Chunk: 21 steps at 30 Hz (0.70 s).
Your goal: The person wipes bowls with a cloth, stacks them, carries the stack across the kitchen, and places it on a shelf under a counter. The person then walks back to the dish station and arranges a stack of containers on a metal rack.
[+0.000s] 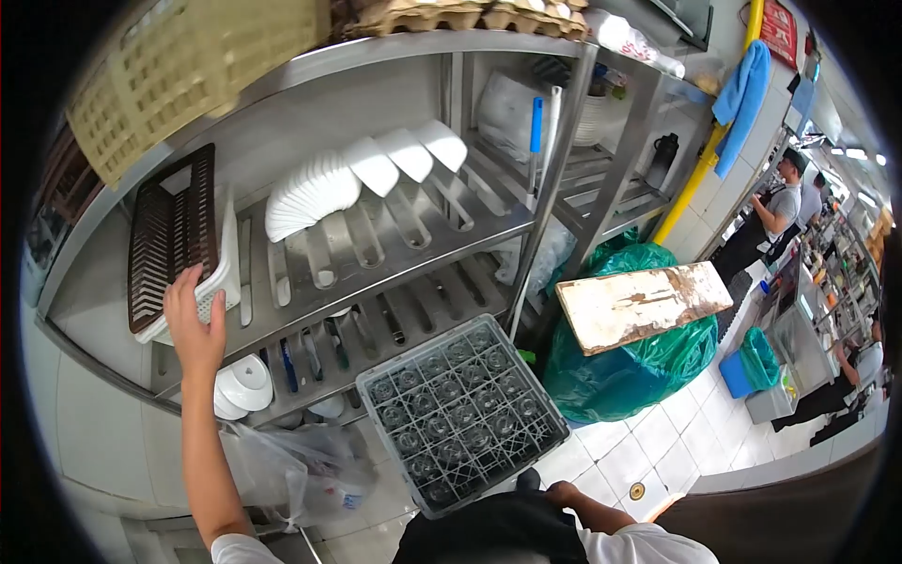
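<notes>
My left hand (194,324) reaches up to the baskets at the left end of the upper shelf, thumb and fingers apart. Its fingertips are at the lower edge of a brown slatted plastic basket (174,235), which leans tilted in a white plastic basket (228,246). Low by my dark apron (493,531) is my right hand (564,493), fingers curled; what is in them, if anything, is hidden. Nearest to it stands a grey compartment rack (556,434) with several upside-down clear glasses (438,426).
White dishes (315,195) stand in a row on the slotted metal shelf (404,230). White bowls (246,383) sit below. A worn board (644,303) lies on a green-bagged bin (611,376). A plastic bag (301,465) hangs low at left. People (780,207) stand at right.
</notes>
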Each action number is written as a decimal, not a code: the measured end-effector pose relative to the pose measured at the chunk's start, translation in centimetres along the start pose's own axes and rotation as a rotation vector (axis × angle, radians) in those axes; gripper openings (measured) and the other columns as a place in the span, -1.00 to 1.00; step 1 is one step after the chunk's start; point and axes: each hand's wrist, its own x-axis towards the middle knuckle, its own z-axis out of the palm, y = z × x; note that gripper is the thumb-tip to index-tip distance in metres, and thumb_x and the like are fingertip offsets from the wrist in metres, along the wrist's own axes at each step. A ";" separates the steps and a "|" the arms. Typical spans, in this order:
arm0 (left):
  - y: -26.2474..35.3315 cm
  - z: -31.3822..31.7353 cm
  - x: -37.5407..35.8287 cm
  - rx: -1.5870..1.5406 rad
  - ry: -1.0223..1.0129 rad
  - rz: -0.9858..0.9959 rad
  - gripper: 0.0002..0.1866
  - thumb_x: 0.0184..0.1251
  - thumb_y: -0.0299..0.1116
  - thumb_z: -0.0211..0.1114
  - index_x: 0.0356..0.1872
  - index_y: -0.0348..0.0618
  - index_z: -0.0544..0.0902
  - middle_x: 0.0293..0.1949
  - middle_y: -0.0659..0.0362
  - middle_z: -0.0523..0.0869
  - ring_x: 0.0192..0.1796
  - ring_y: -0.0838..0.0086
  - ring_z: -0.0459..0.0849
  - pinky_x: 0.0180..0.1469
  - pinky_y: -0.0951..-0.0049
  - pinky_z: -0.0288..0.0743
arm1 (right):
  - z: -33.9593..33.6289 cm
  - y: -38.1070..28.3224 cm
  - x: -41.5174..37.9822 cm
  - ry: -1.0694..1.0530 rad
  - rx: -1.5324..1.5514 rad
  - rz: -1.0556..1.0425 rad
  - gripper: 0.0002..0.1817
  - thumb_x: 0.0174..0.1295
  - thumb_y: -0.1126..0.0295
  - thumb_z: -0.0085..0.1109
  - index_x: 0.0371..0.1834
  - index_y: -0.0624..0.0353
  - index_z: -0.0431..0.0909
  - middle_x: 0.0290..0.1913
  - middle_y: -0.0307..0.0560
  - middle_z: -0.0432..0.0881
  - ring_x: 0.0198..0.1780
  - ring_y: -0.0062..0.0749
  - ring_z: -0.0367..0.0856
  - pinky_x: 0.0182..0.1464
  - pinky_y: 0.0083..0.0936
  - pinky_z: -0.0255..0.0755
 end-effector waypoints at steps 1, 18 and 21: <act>2.3 -1.3 0.4 -0.012 0.038 0.072 -0.58 0.18 -0.45 0.25 0.09 -0.24 0.47 0.05 -0.02 0.52 0.13 0.12 0.44 0.31 0.14 0.15 | -0.8 0.9 0.4 -0.036 -0.212 -0.168 -0.67 0.13 0.10 0.03 -0.21 0.03 0.64 -0.19 0.03 0.65 -0.10 -0.12 0.63 -0.09 -0.26 0.50; 42.2 -23.1 8.4 -0.444 0.314 0.920 -0.65 0.48 -0.02 -0.13 0.01 -0.03 0.42 -0.11 0.17 0.57 0.14 0.27 0.46 0.44 -0.09 -0.11 | -36.3 15.0 -16.1 0.511 0.738 -0.523 -0.87 0.22 0.42 0.15 -0.28 0.21 0.66 -0.44 -0.16 0.68 -0.43 -0.54 0.63 -0.34 -0.56 0.52; 45.1 -23.6 9.5 -0.471 0.142 1.002 -0.56 0.49 -0.06 -0.11 0.19 -0.11 0.38 0.02 0.07 0.63 0.23 0.18 0.44 0.42 -0.14 -0.11 | -43.8 12.6 -27.0 1.272 0.631 -0.769 -0.79 0.24 0.35 0.18 -0.28 0.32 0.62 -0.41 -0.23 0.64 -0.37 -0.61 0.53 -0.27 -0.63 0.41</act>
